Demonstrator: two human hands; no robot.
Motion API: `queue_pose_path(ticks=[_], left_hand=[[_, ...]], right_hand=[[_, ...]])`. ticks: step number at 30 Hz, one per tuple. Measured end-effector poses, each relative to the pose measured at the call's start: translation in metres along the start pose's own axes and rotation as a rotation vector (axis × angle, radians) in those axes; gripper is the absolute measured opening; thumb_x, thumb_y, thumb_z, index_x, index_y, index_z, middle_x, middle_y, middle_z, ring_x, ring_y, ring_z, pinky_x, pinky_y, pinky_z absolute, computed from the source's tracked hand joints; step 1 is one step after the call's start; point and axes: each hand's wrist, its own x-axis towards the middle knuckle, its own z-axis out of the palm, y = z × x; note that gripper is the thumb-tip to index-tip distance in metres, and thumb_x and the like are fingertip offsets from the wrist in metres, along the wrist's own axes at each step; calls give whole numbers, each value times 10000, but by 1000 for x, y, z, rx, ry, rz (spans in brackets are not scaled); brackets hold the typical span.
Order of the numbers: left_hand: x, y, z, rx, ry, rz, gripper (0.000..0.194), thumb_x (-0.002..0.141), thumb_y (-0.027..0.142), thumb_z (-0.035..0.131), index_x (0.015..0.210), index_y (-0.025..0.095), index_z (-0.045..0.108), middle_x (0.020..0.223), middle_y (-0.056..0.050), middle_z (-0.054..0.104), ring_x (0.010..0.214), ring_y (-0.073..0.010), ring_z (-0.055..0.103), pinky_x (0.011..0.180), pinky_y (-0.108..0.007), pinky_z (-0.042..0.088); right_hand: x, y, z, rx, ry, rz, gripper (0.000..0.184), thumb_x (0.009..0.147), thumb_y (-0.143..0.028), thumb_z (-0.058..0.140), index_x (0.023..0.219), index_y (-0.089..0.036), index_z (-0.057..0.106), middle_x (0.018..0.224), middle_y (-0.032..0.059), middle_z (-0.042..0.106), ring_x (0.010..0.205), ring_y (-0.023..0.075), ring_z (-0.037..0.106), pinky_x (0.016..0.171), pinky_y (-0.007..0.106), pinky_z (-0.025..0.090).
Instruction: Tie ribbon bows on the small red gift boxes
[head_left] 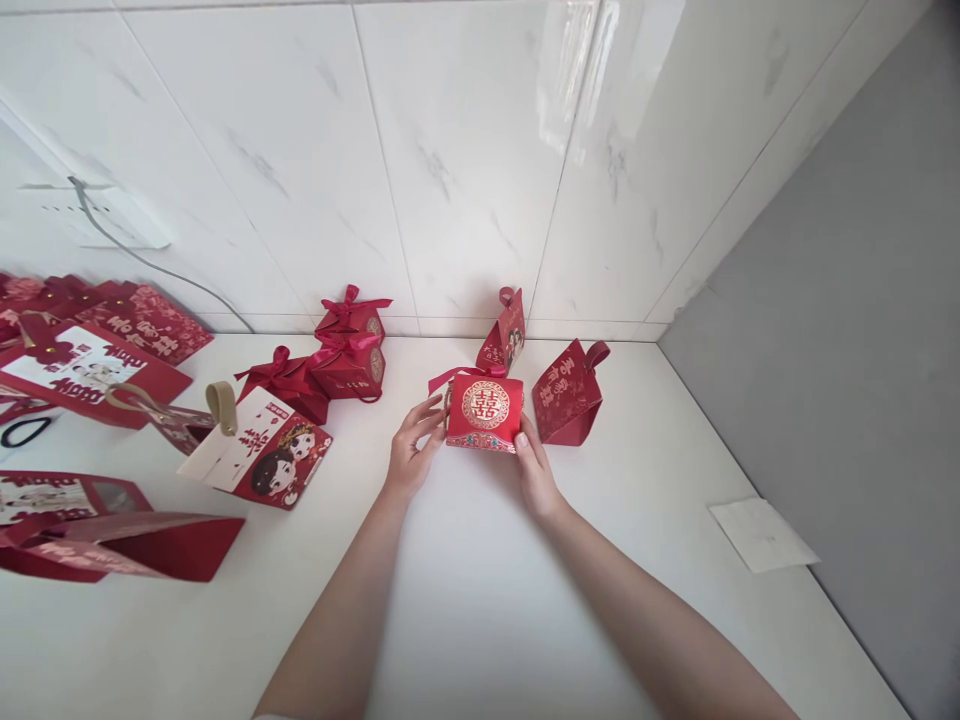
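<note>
A red gift box (484, 412) with a round gold emblem and a patterned lower edge is between my two hands. At its left end are the fingers of my left hand (416, 450), slightly apart and against the side. My right hand (537, 468) grips the right end, thumb on the front corner. A ribbon (469, 375) sticks out along the top at the back. Close on the right stands a dark red triangular box (568, 395) with a loop handle. Behind the held box is a smaller triangular box (504, 332) with a couple printed on it.
Several ribbon-tied red boxes (349, 365) stand left by the tiled wall (465, 150). Nearer are a cartoon-printed box (274, 450), an open-sided red box (180, 545) and a pile of flat packaging (90, 370). A cable (165, 262) hangs from the socket. White paper (763, 535) overhangs the right edge.
</note>
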Motion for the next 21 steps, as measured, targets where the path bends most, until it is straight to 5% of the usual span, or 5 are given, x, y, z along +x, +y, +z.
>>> queue_pose_path(ticks=[4, 8, 11, 14, 21], left_hand=[[-2, 0, 3, 78, -103, 46, 417, 877, 470, 523, 1172, 203, 647, 1238, -117, 560, 1141, -275, 546, 940, -415, 480], [-5, 3, 11, 234, -81, -12, 762, 781, 407, 677, 1440, 243, 331, 1351, -126, 479, 1230, -286, 488, 1014, -445, 429], [-6, 5, 14, 252, -57, 12, 988, 711, 382, 750, 1497, 242, 168, 1458, -146, 356, 1348, -318, 360, 1089, -466, 348], [-6, 4, 13, 227, -22, -19, 1112, 628, 375, 811, 1503, 249, 136, 1427, -158, 361, 1335, -335, 368, 1044, -462, 397], [2, -13, 4, -183, 149, -205, 606, 777, 484, 639, 1279, 177, 493, 1238, -123, 569, 1076, -258, 585, 894, -359, 477]], right_hand=[[-2, 6, 3, 3, 67, -18, 789, 894, -476, 561, 1517, -284, 116, 1574, 30, 192, 1428, 234, 249, 1149, 425, 302], [-5, 18, 5, -181, 17, 21, 956, 810, -449, 682, 1524, -256, 78, 1532, 95, 295, 1340, 284, 405, 1090, 470, 386], [-7, 25, 4, -286, 2, -31, 909, 824, -434, 667, 1522, -264, 110, 1529, 90, 299, 1345, 286, 392, 1092, 480, 383], [-9, 22, 2, -297, -29, -98, 789, 879, -410, 599, 1516, -282, 150, 1533, 76, 289, 1355, 273, 373, 1076, 462, 405], [-12, 9, 3, -176, -17, -113, 511, 943, -386, 493, 1421, -273, 351, 1442, 95, 391, 1249, 241, 476, 972, 404, 481]])
